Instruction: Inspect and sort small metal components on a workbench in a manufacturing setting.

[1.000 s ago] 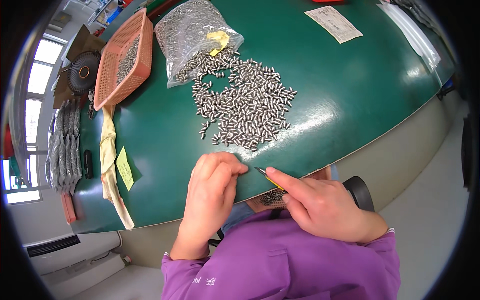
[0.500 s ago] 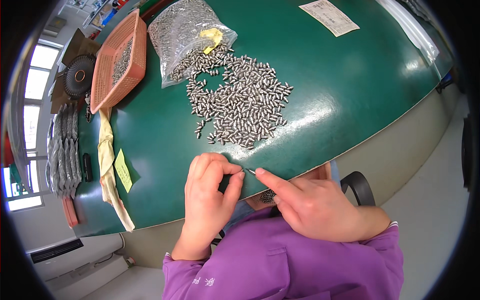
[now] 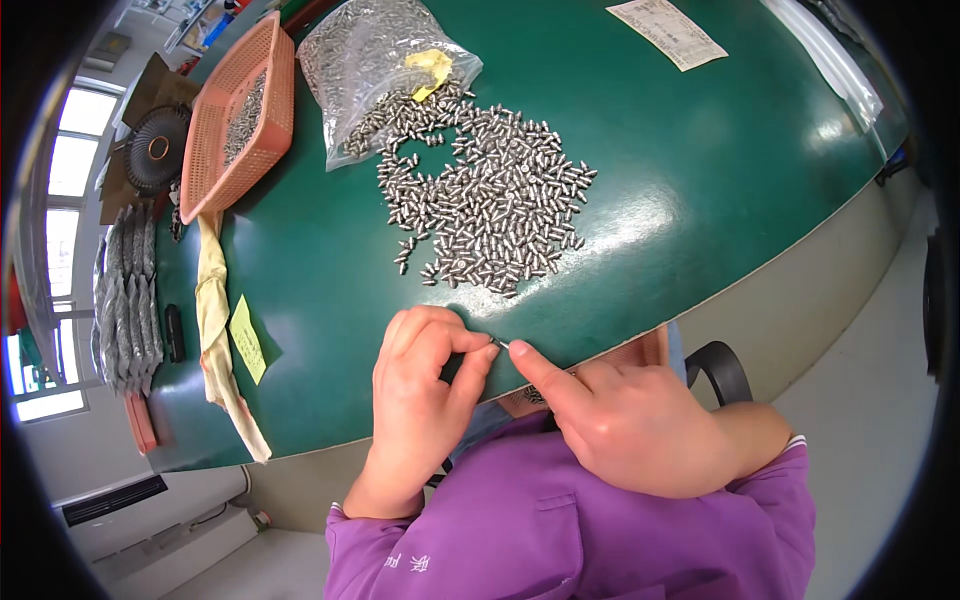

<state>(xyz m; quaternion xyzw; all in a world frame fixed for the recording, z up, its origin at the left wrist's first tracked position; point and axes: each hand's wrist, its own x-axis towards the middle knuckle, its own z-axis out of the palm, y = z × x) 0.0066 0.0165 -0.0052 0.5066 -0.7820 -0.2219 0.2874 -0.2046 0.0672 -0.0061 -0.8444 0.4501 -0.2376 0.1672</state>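
Note:
Near the front edge of the green table (image 3: 320, 400), my left hand (image 3: 415, 385) pinches with thumb and index finger. A thin, small metal piece (image 3: 503, 344) shows between the fingertips of both hands; its far end is hidden in the left pinch. My right hand (image 3: 640, 420) stretches its index finger to that piece, with the other fingers curled under. Whether its thumb grips anything is hidden. Just beyond lies a pile of small silver pointed metal parts (image 3: 500, 200). Behind it, a clear plastic bag (image 3: 350, 50) full of like parts lies with its mouth toward the pile.
At the left stand a pink basket (image 3: 212, 185) with more parts, a black fan (image 3: 158, 150) and filled plastic packs (image 3: 128, 300). A pale cloth strip (image 3: 213, 300), yellow-green note (image 3: 246, 340) and black marker (image 3: 175, 333) lie nearby. Printed paper (image 3: 665, 32) lies far right.
My right index fingertip and the left pinch have drawn closer together, so less of the metal piece shows. The view has shifted slightly; the pile looks the same.

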